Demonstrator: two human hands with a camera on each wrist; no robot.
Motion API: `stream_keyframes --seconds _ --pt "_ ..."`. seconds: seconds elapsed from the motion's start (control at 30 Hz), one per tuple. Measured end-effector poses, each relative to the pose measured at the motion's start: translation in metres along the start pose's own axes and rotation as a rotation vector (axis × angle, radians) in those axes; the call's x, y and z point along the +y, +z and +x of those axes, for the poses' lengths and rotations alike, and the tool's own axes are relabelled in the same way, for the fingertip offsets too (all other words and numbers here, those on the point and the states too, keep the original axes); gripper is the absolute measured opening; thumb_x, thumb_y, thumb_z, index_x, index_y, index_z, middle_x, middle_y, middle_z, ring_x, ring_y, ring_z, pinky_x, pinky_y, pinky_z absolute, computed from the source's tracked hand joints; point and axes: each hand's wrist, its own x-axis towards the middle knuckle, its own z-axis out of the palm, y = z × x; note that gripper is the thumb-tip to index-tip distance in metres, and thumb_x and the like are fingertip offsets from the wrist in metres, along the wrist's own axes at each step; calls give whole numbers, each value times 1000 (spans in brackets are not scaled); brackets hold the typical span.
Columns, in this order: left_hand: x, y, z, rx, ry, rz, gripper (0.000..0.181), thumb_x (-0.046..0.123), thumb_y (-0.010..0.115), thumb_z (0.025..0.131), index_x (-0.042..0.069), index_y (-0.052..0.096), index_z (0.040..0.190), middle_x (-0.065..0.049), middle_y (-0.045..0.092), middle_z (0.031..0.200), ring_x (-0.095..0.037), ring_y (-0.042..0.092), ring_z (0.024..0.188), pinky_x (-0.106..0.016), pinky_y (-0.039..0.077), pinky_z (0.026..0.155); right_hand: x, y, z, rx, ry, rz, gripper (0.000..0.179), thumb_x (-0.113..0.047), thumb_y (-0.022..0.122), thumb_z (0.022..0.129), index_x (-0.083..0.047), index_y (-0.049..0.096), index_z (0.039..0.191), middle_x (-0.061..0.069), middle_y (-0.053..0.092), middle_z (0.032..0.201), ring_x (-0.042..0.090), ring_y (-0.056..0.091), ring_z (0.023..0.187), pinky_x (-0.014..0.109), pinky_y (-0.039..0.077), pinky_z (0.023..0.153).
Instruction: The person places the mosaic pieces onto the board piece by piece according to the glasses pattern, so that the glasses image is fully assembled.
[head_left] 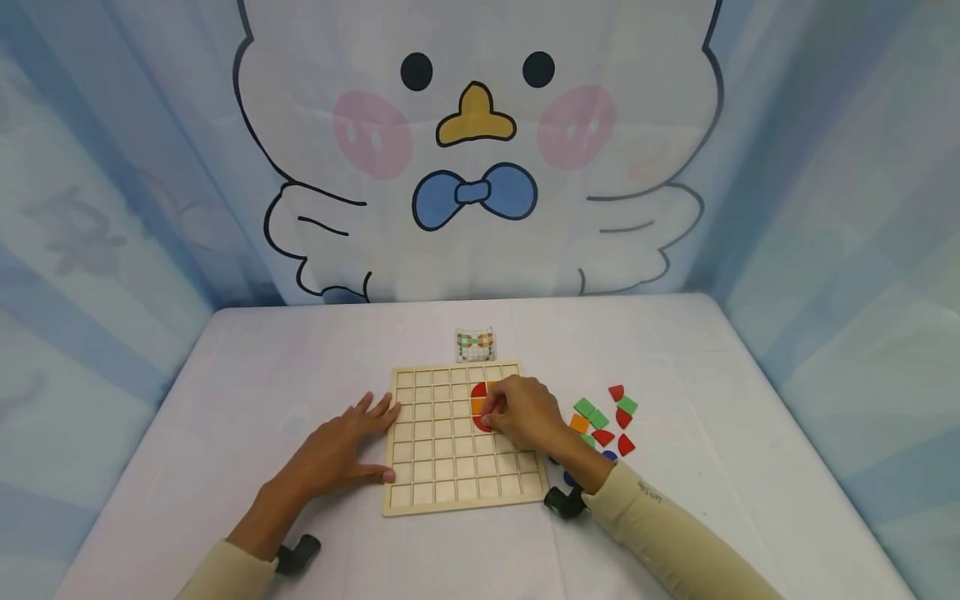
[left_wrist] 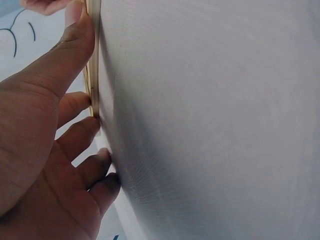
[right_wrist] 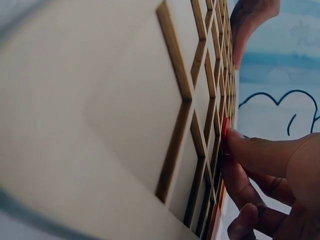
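Right hand (head_left: pixel 527 410) pinches a red piece (right_wrist: pixel 225 131); left hand (head_left: pixel 339 448), fingers apart, touches the board (head_left: pixel 423 493) at its left edge. We suspect a brushing fingertip could unseat the neighbouring orange piece (head_left: pixel 477 407).

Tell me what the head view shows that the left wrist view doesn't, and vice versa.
Only the head view shows the picture card, green squares and loose red pieces. Only the left wrist view shows the palm side of the left hand and the wooden board side-on. Both show that hand, the board, the white table cover and at least part of the right hand.
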Motion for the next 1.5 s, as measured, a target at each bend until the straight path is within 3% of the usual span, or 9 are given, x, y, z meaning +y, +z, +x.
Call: stream_keyframes --seconds 0.4,0.7,1.0,1.23,1.5 --pt "0 2 0 -4 1 3 105 53 89 77 15 42 164 -11 36 171 -46 31 160 -72 40 116 6 -4 -3 33 14 18 15 -15 86 90 -22 75 82 -8 65 73 12 58 69 29 46 63" --pt "0 2 0 4 4 7 105 53 89 77 16 42 164 -11 36 171 -46 31 160 -72 40 117 31 -35 -13 85 90 -23 10 -19 85 91 -22 78 97 -7 70 86 18 61 90 33 49 78" --pt "-1 2 0 16 27 4 105 53 89 78 15 42 164 -11 35 171 -47 31 159 -73 40 116 63 -65 -35 91 225 -26 12 -18 82 93 -19 79 105 0 71 93 20 58 86 28 53 65" --pt "0 -1 -2 24 42 10 103 51 89 78 14 44 163 -13 37 170 -47 33 158 -72 41 115 81 -73 -50 57 224 -56 18 -15 85 91 -18 81 108 0 70 95 19 57 85 29 50 61" --pt "0 -1 -2 28 51 -1 103 50 90 78 12 44 162 -13 38 170 -47 33 158 -72 40 116 88 -69 -55 7 200 -123 20 -15 88 88 -23 81 105 -2 67 90 19 57 91 31 47 76"
